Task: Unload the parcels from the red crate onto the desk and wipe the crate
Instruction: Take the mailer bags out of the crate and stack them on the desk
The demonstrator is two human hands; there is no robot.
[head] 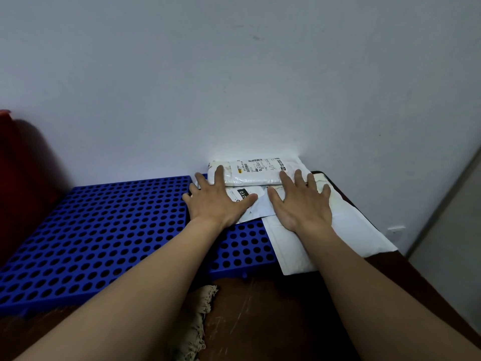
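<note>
Near worktop edge: fringed cloth untouched, wiping likely to come. Beyond, on parcels stacked at far right corner: left hand, right hand flat, fingers straight, gripping nothing. Left edge: red crate, contents hidden.

The parcels are lying stacked against the wall at the panel's right end; the crate is standing far left, a cloth lying before the panel.
</note>
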